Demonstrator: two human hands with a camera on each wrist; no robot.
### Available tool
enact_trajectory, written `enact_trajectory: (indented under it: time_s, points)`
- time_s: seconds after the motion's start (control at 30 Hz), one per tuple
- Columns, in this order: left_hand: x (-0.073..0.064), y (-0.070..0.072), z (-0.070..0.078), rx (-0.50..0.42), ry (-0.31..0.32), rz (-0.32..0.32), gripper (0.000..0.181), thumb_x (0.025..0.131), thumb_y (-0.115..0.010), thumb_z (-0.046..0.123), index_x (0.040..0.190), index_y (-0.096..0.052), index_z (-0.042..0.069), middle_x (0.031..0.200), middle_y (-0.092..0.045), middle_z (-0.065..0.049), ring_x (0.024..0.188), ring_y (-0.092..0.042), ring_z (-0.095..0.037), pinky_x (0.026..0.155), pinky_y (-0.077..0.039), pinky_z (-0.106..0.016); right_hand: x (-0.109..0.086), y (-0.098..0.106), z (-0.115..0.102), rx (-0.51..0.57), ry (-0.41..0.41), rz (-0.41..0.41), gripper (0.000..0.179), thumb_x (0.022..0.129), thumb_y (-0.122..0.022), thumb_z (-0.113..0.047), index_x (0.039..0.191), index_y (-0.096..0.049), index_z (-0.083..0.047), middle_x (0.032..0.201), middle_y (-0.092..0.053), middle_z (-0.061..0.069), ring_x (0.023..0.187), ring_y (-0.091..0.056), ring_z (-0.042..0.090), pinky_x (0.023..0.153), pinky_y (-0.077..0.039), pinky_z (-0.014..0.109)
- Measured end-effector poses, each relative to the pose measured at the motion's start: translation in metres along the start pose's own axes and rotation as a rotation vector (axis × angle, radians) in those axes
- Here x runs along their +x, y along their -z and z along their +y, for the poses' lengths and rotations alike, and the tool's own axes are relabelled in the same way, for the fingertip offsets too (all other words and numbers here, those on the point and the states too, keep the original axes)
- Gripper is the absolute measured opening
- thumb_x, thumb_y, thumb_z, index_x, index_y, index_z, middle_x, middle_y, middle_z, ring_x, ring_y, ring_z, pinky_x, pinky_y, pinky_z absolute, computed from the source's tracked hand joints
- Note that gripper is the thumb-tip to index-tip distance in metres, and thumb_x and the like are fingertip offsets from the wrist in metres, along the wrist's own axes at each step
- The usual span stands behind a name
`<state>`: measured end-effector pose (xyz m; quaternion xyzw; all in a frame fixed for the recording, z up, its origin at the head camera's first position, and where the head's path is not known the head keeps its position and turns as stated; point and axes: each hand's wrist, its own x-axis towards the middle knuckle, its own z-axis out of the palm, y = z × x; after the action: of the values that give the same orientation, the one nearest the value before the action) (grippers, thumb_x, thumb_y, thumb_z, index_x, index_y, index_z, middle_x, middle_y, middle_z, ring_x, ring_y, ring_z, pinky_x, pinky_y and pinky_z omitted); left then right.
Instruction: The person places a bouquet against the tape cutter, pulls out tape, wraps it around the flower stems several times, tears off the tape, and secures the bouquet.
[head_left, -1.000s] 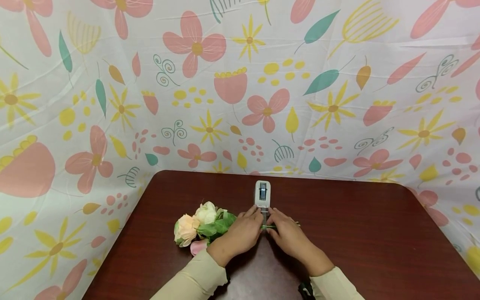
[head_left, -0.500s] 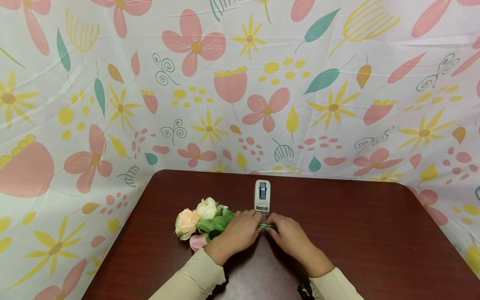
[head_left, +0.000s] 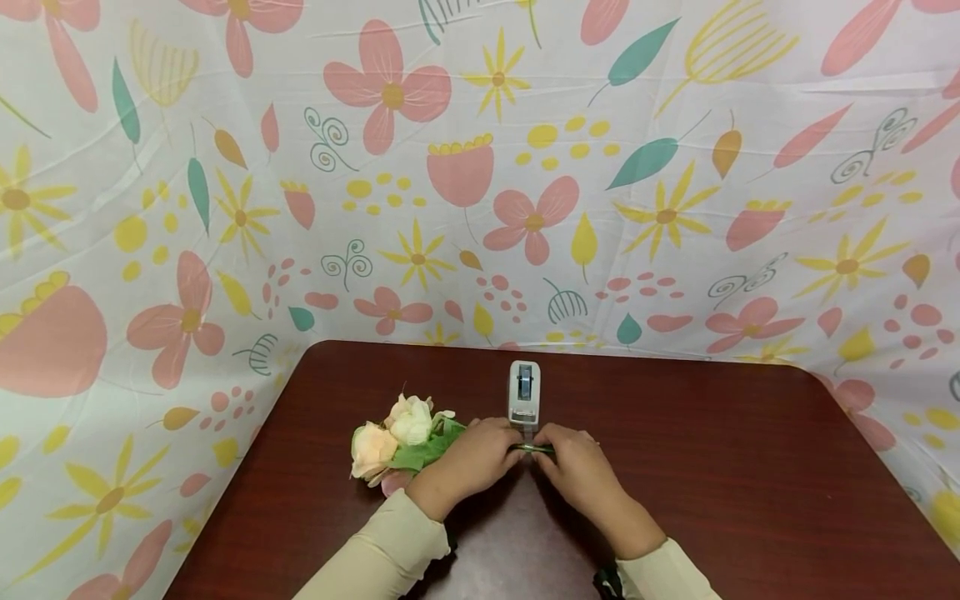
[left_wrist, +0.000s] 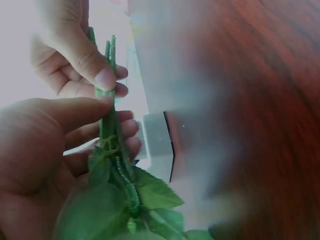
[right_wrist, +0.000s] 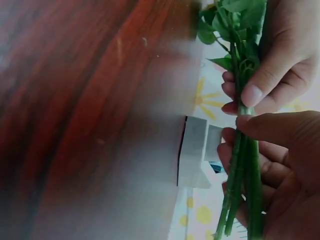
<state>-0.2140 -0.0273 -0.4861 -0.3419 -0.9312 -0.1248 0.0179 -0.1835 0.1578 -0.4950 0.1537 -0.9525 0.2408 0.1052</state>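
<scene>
A bunch of flowers with cream [head_left: 411, 421], peach [head_left: 372, 452] and pink [head_left: 395, 481] blooms lies sideways, blooms to the left. My left hand [head_left: 476, 460] grips its green stems [right_wrist: 240, 170] just below the leaves [left_wrist: 155, 192]. My right hand [head_left: 585, 475] pinches the same stems farther toward their cut ends, with the two thumbs almost meeting. In front of the hands stands a white tape dispenser [head_left: 524, 392]. From it a clear strip of tape [head_left: 528, 432] runs to the stems between my fingertips. The right wrist view shows the stem ends poking out past my right fingers.
Everything is on a dark red-brown wooden table [head_left: 712, 450] with rounded corners. A white cloth with a printed flower pattern [head_left: 465, 167] hangs behind the table and along its left side.
Both hands have drawn slightly back from the dispenser, uncovering its front and more of the tape. The bunch has turned a little, its pink bloom now lower and more hidden behind my left wrist.
</scene>
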Motion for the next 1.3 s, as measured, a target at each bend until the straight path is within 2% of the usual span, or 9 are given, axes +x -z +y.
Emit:
enact_trajectory:
  time_s: [0.1,0.23,0.5,0.7,0.83,1.03,1.2,1.3]
  points:
    - [0.001,0.001,0.0,-0.002,-0.012,0.017,0.014,0.098,-0.067,0.028,0.108,-0.074,0.021,0.103,-0.069,0.005,0.097,-0.064,-0.014,0.077,-0.045,-0.029,0.001,0.0,0.001,-0.009,-0.011,-0.003,0.017,0.085,-0.082,-0.014,0.094,-0.067,-0.016,0.094,-0.074,0.0,0.087,-0.071,0.018,0.087,-0.05,0.046]
    - [0.001,0.002,0.0,0.045,-0.028,0.039,0.014,0.097,-0.069,0.029,0.109,-0.073,0.021,0.101,-0.067,0.004,0.094,-0.063,-0.015,0.075,-0.041,-0.028,0.002,0.001,0.002,-0.006,-0.025,-0.036,0.014,0.087,-0.079,-0.017,0.097,-0.07,-0.015,0.095,-0.074,0.0,0.091,-0.07,0.021,0.091,-0.05,0.048]
    - [0.002,-0.001,0.0,0.109,-0.02,0.091,0.02,0.095,-0.072,0.029,0.114,-0.071,0.023,0.109,-0.067,0.005,0.098,-0.062,-0.015,0.084,-0.047,-0.032,0.004,0.004,0.001,-0.039,-0.01,-0.066,0.015,0.092,-0.074,-0.02,0.104,-0.075,-0.012,0.1,-0.075,0.003,0.094,-0.066,0.022,0.086,-0.046,0.046]
    - [0.003,-0.004,-0.002,0.122,-0.037,0.136,0.017,0.093,-0.074,0.029,0.109,-0.071,0.021,0.104,-0.065,0.004,0.088,-0.066,-0.011,0.079,-0.053,-0.029,0.004,0.004,0.003,-0.007,-0.006,-0.072,0.017,0.092,-0.074,-0.018,0.108,-0.073,-0.012,0.105,-0.072,0.004,0.103,-0.064,0.025,0.094,-0.047,0.052]
    - [0.003,-0.001,-0.001,0.128,-0.027,0.111,0.019,0.095,-0.073,0.03,0.11,-0.071,0.02,0.104,-0.065,0.004,0.084,-0.066,-0.011,0.075,-0.054,-0.028,0.005,0.004,0.005,0.026,-0.001,-0.069,0.015,0.092,-0.074,-0.016,0.106,-0.072,-0.013,0.105,-0.071,0.003,0.101,-0.063,0.024,0.094,-0.047,0.051]
    - [0.007,0.007,0.0,0.126,-0.002,0.045,0.017,0.099,-0.065,0.034,0.106,-0.072,0.02,0.097,-0.064,0.004,0.082,-0.064,-0.012,0.073,-0.05,-0.032,0.005,0.002,0.008,0.047,-0.016,-0.069,0.015,0.091,-0.075,-0.015,0.105,-0.07,-0.016,0.105,-0.07,0.001,0.101,-0.062,0.022,0.092,-0.047,0.049]
    - [0.011,0.008,0.002,0.118,0.032,-0.014,0.021,0.102,-0.06,0.033,0.109,-0.075,0.02,0.102,-0.07,0.003,0.091,-0.068,-0.014,0.08,-0.053,-0.036,0.006,0.001,0.008,0.053,-0.034,-0.06,0.016,0.09,-0.076,-0.015,0.104,-0.07,-0.016,0.104,-0.068,-0.001,0.1,-0.062,0.02,0.089,-0.05,0.045]
    - [0.012,0.008,0.004,0.108,0.049,-0.024,0.021,0.102,-0.06,0.031,0.11,-0.075,0.02,0.104,-0.072,0.003,0.094,-0.069,-0.015,0.083,-0.054,-0.04,0.006,0.0,0.008,0.05,-0.038,-0.053,0.016,0.089,-0.077,-0.014,0.103,-0.069,-0.016,0.102,-0.068,-0.002,0.098,-0.061,0.017,0.085,-0.052,0.041]
